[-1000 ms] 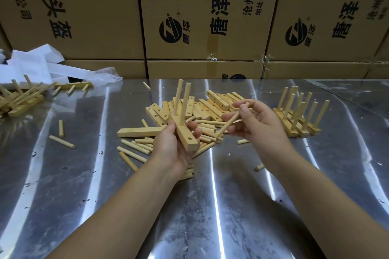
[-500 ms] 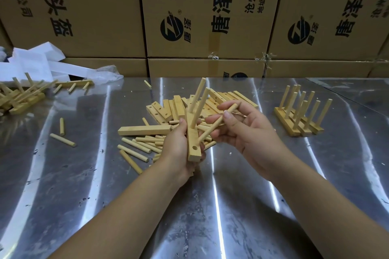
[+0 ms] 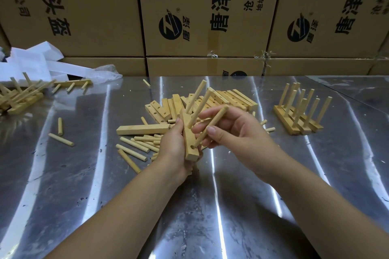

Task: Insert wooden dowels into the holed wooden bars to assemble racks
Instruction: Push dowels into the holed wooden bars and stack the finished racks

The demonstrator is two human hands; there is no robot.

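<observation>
Head view: left hand (image 3: 174,149) grips the bar (image 3: 189,139); right hand (image 3: 237,132) pinches a dowel (image 3: 221,113), its tip now lowered to the bar's hole.

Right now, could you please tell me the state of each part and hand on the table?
held bar, two dowels seated, near-end hole empty
left hand, grips held bar
right hand, pinches third dowel
third dowel, tip at that hole, unseated
finished racks, standing, dowels up
loose bars, lying flat, holes empty
loose dowels, lying unused
</observation>
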